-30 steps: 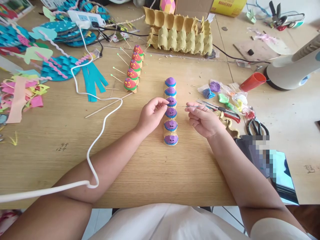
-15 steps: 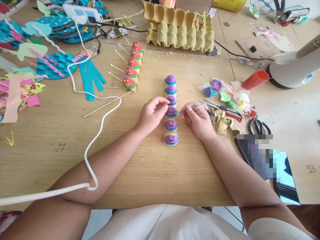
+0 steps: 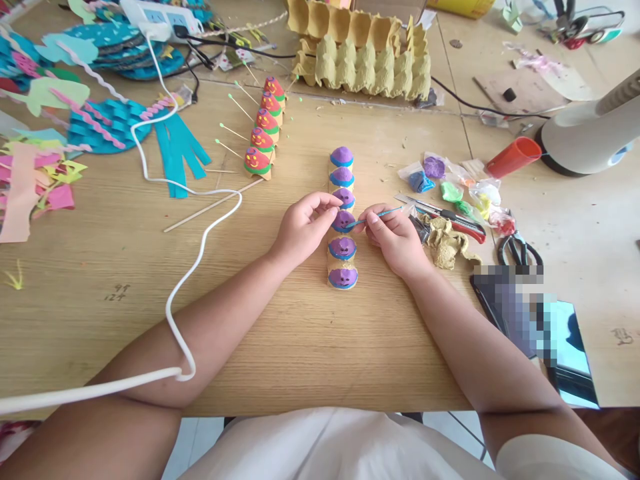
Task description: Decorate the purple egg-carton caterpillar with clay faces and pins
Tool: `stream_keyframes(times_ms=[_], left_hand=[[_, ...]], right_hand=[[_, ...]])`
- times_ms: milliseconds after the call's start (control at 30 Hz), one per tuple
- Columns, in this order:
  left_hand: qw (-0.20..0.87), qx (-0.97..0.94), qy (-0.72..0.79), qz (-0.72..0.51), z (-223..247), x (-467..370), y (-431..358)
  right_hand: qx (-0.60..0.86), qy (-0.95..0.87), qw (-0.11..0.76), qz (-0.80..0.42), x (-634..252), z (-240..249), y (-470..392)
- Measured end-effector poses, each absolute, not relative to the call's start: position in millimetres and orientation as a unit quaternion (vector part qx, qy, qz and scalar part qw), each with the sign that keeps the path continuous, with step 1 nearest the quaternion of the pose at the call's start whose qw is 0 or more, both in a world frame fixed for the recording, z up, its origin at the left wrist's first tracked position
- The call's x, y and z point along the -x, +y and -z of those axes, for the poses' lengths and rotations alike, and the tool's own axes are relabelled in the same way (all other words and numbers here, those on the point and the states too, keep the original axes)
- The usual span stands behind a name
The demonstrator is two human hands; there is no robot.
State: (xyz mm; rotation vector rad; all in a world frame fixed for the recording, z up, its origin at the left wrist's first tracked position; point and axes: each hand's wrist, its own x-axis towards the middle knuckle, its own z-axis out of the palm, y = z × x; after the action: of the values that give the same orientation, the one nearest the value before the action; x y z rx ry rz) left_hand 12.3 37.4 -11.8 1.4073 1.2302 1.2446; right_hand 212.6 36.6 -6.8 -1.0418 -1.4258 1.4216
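A strip of egg-carton cups (image 3: 343,249) lies lengthwise before me, its domes covered in purple clay with blue rims. The nearer domes carry small dark eyes and mouths. At its left side is my left hand (image 3: 307,223), thumb and forefinger bent together against the third and fourth domes; whatever lies between the fingertips is too small to make out. My right hand (image 3: 393,237) is closed around a thin blue clay modelling tool (image 3: 373,217), whose tip points left and touches or nearly touches the fourth dome's face.
A red-and-green carton caterpillar (image 3: 263,137) stands back left. Egg cartons (image 3: 370,67) lie at the back. To the right are clay packets (image 3: 453,191), a utility knife (image 3: 455,223), scissors (image 3: 520,252) and phones (image 3: 570,347). A white cable (image 3: 175,293) crosses my left forearm.
The tool's tip has shifted slightly left and lower on the fourth dome as my right hand turned a little. My left hand stays in nearly the same place.
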Motion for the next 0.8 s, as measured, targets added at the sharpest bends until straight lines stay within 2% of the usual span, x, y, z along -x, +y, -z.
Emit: stream_keyframes(times_ms=[467, 800], left_hand=[[0.427, -0.567, 0.495, -0.501, 11.9, -11.9, 37.3], [0.430, -0.563, 0.496, -0.503, 12.6, -11.6, 37.9]], right_hand=[[0.426, -0.556, 0.426, -0.573, -211.7, 7.8, 38.1], [0.423, -0.478, 0.464, -0.615, -211.6, 0.5, 41.0]])
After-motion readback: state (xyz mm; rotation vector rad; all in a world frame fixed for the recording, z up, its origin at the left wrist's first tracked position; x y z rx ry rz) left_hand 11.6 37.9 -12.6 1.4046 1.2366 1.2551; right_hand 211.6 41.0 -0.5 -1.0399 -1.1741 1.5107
